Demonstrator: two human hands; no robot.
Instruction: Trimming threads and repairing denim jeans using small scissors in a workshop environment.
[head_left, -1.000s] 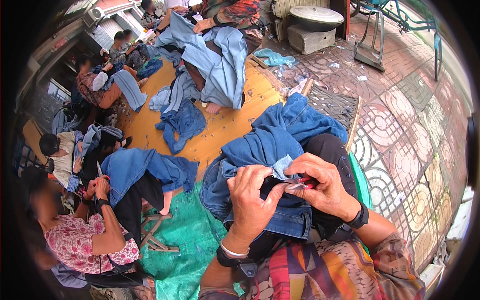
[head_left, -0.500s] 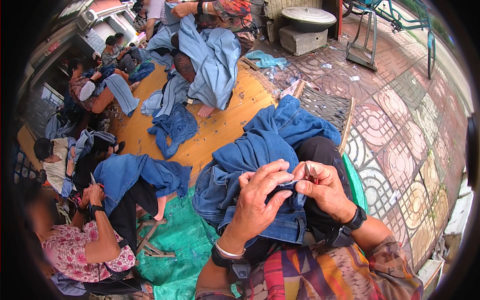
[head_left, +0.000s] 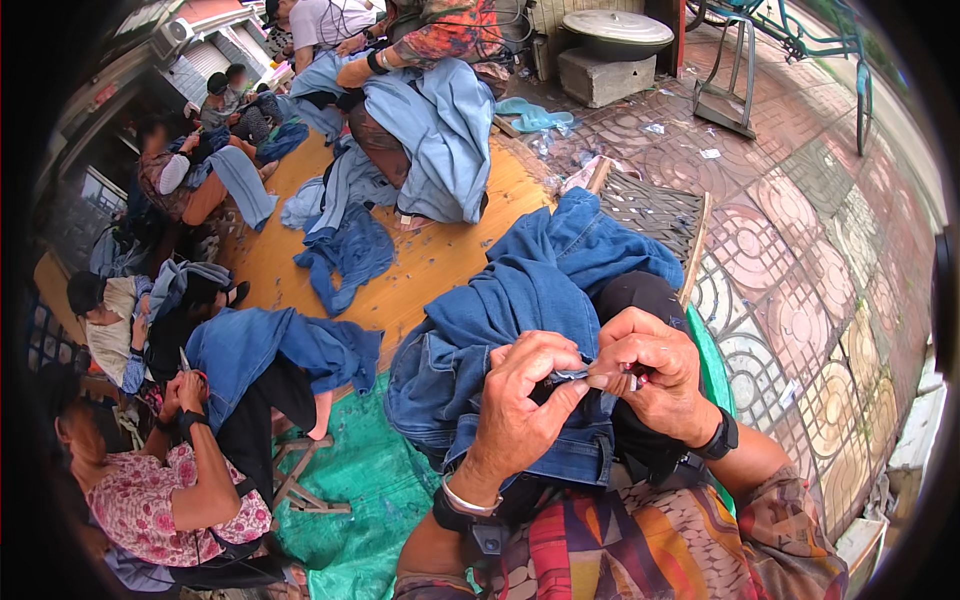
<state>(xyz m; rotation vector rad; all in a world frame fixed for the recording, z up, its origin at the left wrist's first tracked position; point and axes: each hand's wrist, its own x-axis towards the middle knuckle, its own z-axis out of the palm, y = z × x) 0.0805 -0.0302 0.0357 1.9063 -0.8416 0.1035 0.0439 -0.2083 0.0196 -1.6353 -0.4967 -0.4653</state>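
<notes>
Blue denim jeans (head_left: pixel 520 290) lie bunched over my lap, across my dark trousers (head_left: pixel 640 300). My left hand (head_left: pixel 525 405) pinches a small folded edge of the denim (head_left: pixel 566 376) above the waistband. My right hand (head_left: pixel 652 380), just right of it, has its thumb and finger at that same edge and holds small red-handled snips (head_left: pixel 636 382), whose blades are mostly hidden by the fingers. Both hands are close together, with fingers curled.
Co-workers (head_left: pixel 210 480) sit at left and ahead (head_left: pixel 440 40) handling denim on an orange board (head_left: pixel 420 275). A green sheet (head_left: pixel 340 540) lies below. Right are patterned paving (head_left: pixel 780 260), a cart frame (head_left: pixel 735 90), and a lidded pot on a block (head_left: pixel 610 80).
The snips' blades, raised half a second ago, are now lower and mostly behind my right hand's fingers, which have risen and curled over. The co-worker ahead has bent lower over light blue denim.
</notes>
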